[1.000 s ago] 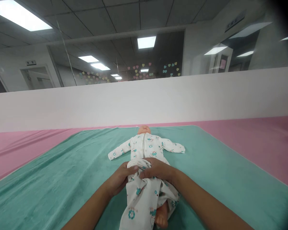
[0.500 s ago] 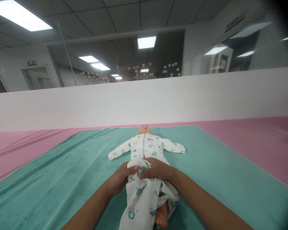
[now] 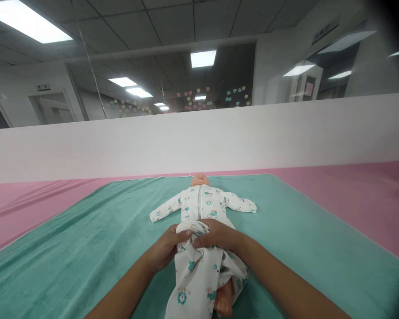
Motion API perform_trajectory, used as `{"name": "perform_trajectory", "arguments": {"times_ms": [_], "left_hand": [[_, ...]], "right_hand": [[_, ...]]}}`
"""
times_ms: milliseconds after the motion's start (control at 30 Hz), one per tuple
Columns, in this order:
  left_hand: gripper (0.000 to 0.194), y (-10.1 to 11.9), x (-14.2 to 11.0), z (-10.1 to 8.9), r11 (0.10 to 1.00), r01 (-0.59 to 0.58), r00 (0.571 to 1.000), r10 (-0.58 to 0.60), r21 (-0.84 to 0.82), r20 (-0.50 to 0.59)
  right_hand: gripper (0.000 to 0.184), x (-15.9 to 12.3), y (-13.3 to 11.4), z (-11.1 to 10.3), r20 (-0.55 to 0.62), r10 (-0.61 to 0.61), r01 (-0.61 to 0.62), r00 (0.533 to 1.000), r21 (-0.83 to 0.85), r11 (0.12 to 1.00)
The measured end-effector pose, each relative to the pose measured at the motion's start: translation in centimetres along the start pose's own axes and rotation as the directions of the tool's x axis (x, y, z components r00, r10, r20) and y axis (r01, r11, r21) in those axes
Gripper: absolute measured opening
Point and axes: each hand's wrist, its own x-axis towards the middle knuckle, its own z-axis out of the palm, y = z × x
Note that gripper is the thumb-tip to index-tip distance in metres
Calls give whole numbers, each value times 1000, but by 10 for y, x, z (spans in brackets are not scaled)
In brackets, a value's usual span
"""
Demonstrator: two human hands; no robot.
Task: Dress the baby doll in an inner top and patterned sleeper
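Observation:
A baby doll (image 3: pixel 200 180) lies on its back on a green sheet, its head at the far end. It wears a white printed top (image 3: pixel 204 201), both sleeves spread out sideways. Nearer me are white baby pants (image 3: pixel 196 270) with the same print, bunched at the waist. My left hand (image 3: pixel 169 246) grips the bunched waist on the left, thumb on top. On the right side my right hand (image 3: pixel 219 235) pinches the same cloth. A bare doll foot (image 3: pixel 224 301) pokes out low on the right. The other foot is hidden in the cloth.
The green sheet (image 3: pixel 96 235) spreads over a pink cover (image 3: pixel 369 195) that shows on both sides. Behind the doll stands a low white wall (image 3: pixel 186 141), with mirrors or glass above it.

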Motion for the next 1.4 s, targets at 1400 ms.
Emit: {"name": "perform_trajectory", "arguments": {"times_ms": [1400], "left_hand": [[34,3,-2,3,1000,5,1000,-4,16,-13]], "right_hand": [[44,1,1,0,-6,9,-9,1000,-45,999]]}}
